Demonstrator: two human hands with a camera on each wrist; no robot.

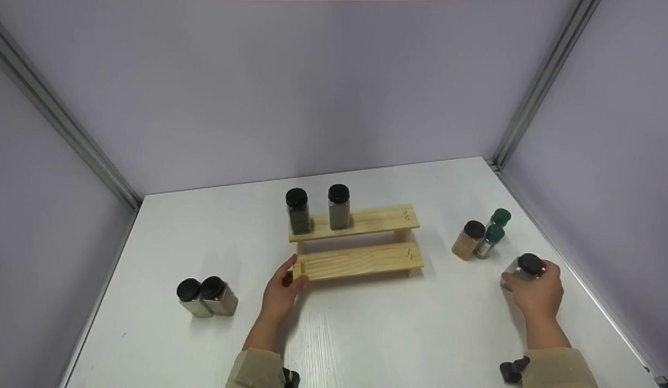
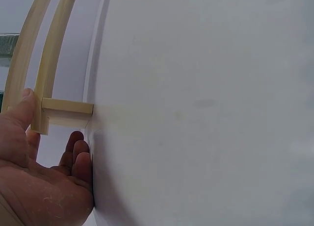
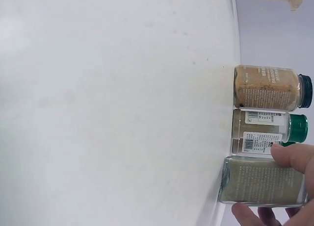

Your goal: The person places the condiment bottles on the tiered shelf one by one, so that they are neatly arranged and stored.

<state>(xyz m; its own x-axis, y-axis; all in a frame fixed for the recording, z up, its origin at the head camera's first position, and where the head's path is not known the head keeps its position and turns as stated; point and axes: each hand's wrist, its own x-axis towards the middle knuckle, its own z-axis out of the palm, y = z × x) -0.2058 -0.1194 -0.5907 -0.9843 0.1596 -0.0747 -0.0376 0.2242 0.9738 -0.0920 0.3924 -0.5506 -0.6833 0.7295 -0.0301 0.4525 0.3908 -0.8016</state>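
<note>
A two-tier wooden spice rack (image 1: 361, 262) stands in the middle of the white table. My left hand (image 1: 278, 295) holds the left end of its lower tier, thumb over the front edge in the left wrist view. Two black-lidded jars stand on the upper tier: a dark green jar (image 1: 299, 213) at the left end and a greyish jar (image 1: 339, 209) beside it. At the right side of the table my right hand (image 1: 540, 295) grips a black-lidded spice jar (image 3: 262, 182), thumb on one side and fingers on the other. Its contents look grey-green.
Beyond the right hand stand an orange-brown jar (image 1: 467, 241) with a black lid and two small green-capped bottles, the nearer bottle (image 1: 490, 241) beside it. Two more black-lidded jars, a pale jar (image 1: 195, 299) and a brownish jar (image 1: 221, 297), stand side by side at the left.
</note>
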